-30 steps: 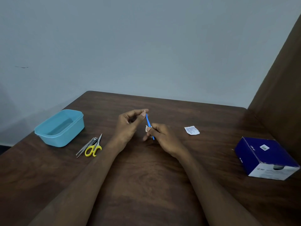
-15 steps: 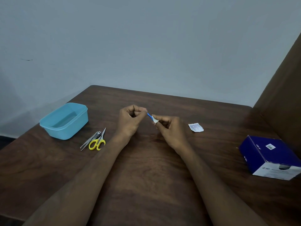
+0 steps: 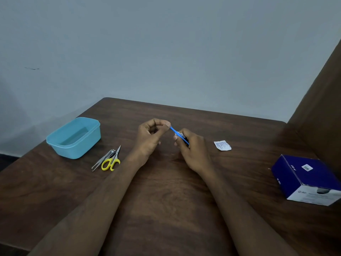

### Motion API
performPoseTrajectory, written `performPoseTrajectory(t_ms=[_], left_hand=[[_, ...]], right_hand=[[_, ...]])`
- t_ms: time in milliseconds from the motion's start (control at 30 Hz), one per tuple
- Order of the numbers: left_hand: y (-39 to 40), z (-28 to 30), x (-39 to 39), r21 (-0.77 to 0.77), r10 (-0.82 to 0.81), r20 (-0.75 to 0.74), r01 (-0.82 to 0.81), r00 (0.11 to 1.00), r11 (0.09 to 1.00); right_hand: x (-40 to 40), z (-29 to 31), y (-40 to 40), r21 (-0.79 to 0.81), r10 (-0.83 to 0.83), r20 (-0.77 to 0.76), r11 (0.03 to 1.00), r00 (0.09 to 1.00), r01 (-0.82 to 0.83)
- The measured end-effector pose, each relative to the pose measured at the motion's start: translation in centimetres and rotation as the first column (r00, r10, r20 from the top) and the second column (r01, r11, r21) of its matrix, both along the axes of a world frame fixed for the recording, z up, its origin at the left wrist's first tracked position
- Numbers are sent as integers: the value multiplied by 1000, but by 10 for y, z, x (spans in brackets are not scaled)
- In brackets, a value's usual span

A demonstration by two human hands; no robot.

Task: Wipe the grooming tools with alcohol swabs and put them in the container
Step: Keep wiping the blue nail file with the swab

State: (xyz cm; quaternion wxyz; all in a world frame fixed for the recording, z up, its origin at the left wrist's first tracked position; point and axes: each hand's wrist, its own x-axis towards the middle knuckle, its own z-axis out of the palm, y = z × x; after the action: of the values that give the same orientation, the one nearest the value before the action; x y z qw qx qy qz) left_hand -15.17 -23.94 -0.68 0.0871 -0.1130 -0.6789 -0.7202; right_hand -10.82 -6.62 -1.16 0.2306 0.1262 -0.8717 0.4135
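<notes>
A thin blue grooming tool (image 3: 174, 131) is held between both hands above the table's middle. My left hand (image 3: 151, 137) pinches its upper end between thumb and forefinger. My right hand (image 3: 191, 148) pinches a small white alcohol swab (image 3: 180, 134) around the tool's shaft. The light blue container (image 3: 73, 138) stands open at the left. Yellow-handled scissors (image 3: 111, 161), tweezers (image 3: 100, 161) and a nail clipper (image 3: 113, 152) lie together on the table just right of the container.
A torn white swab wrapper (image 3: 222, 145) lies right of my hands. A dark blue swab box (image 3: 306, 179) sits at the table's right, beside a brown panel (image 3: 317, 100). The brown table (image 3: 166, 200) ends at the grey wall behind.
The right hand with the swab has slid back down the blue tool, away from the left hand, so more of the shaft shows between them. The camera view shifted slightly.
</notes>
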Motion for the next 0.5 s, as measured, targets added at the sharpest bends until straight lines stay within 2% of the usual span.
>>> performPoseTrajectory(t_ms=[100, 167, 500], left_hand=[[1, 0, 2, 2, -65, -25, 65, 998, 998], [2, -1, 2, -11, -52, -52, 51, 997, 999], [3, -2, 2, -48, 19, -79, -23, 997, 999]], right_hand=[[2, 3, 2, -49, 9, 46, 999, 999, -7], [2, 3, 2, -54, -5, 37, 999, 999, 7], [4, 3, -5, 83, -58, -86, 994, 995, 65]])
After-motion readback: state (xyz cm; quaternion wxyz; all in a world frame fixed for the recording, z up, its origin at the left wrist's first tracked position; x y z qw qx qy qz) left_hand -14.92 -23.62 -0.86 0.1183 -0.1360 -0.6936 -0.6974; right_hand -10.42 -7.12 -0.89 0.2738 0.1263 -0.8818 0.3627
